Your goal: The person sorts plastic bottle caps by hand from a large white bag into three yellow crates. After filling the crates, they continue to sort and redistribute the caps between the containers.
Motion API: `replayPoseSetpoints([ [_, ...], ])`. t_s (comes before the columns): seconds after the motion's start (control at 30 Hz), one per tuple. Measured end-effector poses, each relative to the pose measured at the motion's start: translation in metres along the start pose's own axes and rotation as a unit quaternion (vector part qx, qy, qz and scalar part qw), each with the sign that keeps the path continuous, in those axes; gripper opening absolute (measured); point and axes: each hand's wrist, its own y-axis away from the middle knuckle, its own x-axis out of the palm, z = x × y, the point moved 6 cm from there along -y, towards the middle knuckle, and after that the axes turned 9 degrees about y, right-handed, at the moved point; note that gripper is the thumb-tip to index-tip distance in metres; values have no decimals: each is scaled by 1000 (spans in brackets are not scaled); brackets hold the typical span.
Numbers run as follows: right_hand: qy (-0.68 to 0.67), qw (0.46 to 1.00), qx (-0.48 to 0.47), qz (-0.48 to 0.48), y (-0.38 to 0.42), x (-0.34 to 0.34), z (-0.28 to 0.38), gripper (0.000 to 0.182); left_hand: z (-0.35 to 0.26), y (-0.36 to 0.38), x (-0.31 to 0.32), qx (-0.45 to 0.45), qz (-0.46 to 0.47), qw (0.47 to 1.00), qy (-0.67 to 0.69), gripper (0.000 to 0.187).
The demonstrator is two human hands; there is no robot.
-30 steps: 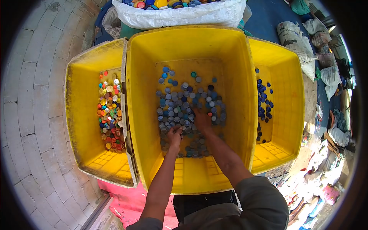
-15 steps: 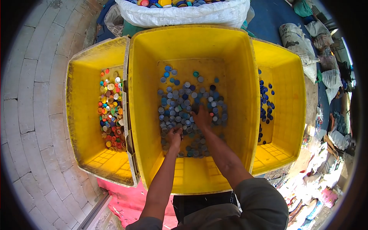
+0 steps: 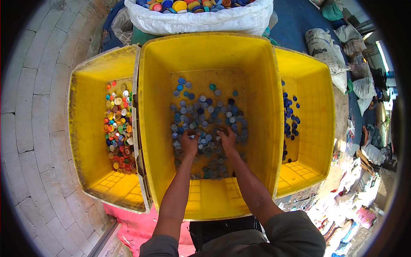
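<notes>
Both my hands are low inside the middle yellow tub [image 3: 207, 53], over a loose layer of plastic bottle caps [image 3: 202, 98], mostly pale blue, grey and dark blue. My left hand [image 3: 189, 143] is at the left of the layer, its fingers curled round a pale cap that shows at the fingertips. A short way to the right, my right hand [image 3: 227, 139] has its fingers bent inward among the caps. What those fingers hold, if anything, is too small to make out. A few brighter blue and green caps lie toward the tub's far end.
A yellow tub [image 3: 87, 128] on the left holds mixed red, orange, white and yellow caps. Dark blue caps lie in the right yellow tub [image 3: 310, 128]. Beyond the middle tub stands a white sack [image 3: 201, 21] full of coloured caps. More sacks [image 3: 321, 43] lie at the far right.
My left hand has moved up and slightly left among the caps. My right hand has drawn back a little toward me. The whole view has shifted slightly.
</notes>
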Motion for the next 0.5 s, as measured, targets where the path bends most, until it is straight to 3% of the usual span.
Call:
replayPoseSetpoints([
  [0.03,-124,985,108,53,7,-3,-14,27,-8,-9,6,6,6,1000,-9,30],
  [0.13,-349,912,156,148,36,-18,-14,30,-26,-35,20,37,23,998,-54,37],
  [0.33,-410,889,187,77,54,-38,-13,28,-35,-65,41,86,17,983,-162,44],
  [0.5,-335,923,188,2,31,-51,-27,31,-41,-72,51,114,-11,973,-202,47],
])
